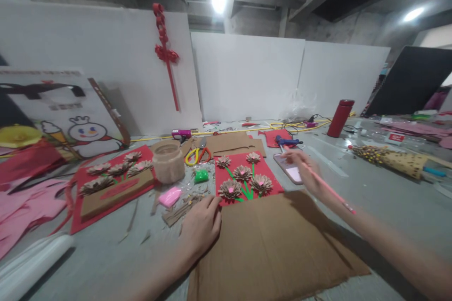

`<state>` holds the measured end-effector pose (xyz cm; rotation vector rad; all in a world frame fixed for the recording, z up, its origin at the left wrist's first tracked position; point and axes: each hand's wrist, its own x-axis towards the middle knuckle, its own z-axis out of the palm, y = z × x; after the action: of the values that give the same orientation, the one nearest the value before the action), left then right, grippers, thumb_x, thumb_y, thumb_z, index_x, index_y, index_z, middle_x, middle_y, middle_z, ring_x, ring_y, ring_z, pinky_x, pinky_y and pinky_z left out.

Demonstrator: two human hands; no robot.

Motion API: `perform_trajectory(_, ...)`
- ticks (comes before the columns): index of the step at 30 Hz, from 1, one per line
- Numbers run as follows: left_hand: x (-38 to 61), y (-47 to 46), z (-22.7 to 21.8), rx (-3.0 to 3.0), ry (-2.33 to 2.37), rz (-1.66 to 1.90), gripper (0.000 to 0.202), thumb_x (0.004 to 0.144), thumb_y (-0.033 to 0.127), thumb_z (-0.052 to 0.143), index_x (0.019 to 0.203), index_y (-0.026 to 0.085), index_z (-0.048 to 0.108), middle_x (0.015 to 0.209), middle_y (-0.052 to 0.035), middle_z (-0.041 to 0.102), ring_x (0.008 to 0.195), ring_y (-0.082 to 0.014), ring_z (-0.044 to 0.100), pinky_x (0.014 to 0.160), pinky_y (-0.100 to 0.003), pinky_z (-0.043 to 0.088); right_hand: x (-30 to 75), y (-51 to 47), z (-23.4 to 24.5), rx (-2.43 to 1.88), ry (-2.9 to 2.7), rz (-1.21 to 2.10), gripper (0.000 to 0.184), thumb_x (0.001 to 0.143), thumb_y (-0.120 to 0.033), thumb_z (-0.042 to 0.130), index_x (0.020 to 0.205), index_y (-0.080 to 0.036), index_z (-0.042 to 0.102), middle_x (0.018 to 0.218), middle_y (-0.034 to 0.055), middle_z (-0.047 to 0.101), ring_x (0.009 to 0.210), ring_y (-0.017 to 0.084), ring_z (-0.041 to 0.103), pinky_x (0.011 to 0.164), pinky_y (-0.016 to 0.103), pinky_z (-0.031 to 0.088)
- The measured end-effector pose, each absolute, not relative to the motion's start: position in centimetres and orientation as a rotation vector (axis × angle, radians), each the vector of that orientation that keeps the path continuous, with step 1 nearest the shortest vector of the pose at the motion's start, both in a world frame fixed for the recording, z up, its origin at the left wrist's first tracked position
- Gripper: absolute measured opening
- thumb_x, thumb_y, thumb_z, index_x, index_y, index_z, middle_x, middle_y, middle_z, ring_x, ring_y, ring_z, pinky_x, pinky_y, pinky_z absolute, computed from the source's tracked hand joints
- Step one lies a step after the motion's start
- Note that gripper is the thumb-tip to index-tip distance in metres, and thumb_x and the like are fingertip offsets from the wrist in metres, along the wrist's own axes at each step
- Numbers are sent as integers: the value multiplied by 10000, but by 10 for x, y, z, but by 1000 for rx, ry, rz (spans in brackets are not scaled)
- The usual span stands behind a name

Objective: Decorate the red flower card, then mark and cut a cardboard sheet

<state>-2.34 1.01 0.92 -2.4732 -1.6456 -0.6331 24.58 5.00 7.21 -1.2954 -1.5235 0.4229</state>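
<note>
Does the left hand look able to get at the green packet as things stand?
Probably yes: the left hand rests at the edge of the cardboard sheet, and nothing tall seems to stand between it and the green packet.

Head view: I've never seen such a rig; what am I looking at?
There is no machine: a person works bare-handed, filmed by a single camera worn on the head, looking forward and down. The right hand holds a slim pink pencil; the left hand rests at the left edge of a flat brown cardboard sheet. Beyond it on the grey surface lies a red card with brown paper flowers; left of that card stands a round beige jar, and right of it, a flat rectangular phone.
</note>
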Motion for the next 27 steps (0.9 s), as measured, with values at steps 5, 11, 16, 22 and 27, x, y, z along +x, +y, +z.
perform_trajectory(5,-23,11,8,-2487,-1678,-622,243,765,158,314,921,158,500,868,-73,542,759,-179,534,664,-286,401,336,72,41,-1490,-1600,81,434,812,-432,224,736,-209,588,947,89,580,954,240,486,799,350,355)
perform_trajectory(11,-23,10,9,-2488,-1708,-573,260,772,163,294,952,153,483,885,-66,537,781,-183,522,686,-298,392,358,82,13,-1480,-1850,-63,480,793,-453,241,738,-207,649,1031,94,538,995,230,465,834,351,352)
perform_trajectory(16,-24,10,8,-2493,-1715,-566,263,779,175,291,962,156,480,900,-69,538,793,-179,523,699,-295,391,351,86,18,-1545,-1924,-82,445,783,-428,254,717,-202,631,957,103,573,941,227,497,801,350,372)
perform_trajectory(22,-24,11,6,-2483,-1712,-584,259,776,172,295,958,163,479,910,-69,536,803,-173,526,702,-280,391,330,90,22,-1889,-1766,-59,361,723,-491,361,789,-160,489,851,133,577,801,235,549,651,327,404)
perform_trajectory(27,-24,11,7,-2486,-1704,-584,247,774,172,299,939,162,483,881,-66,540,784,-172,530,692,-276,395,297,100,21,-2287,-1758,29,398,629,-438,498,862,-115,467,793,180,579,732,302,561,551,340,390)
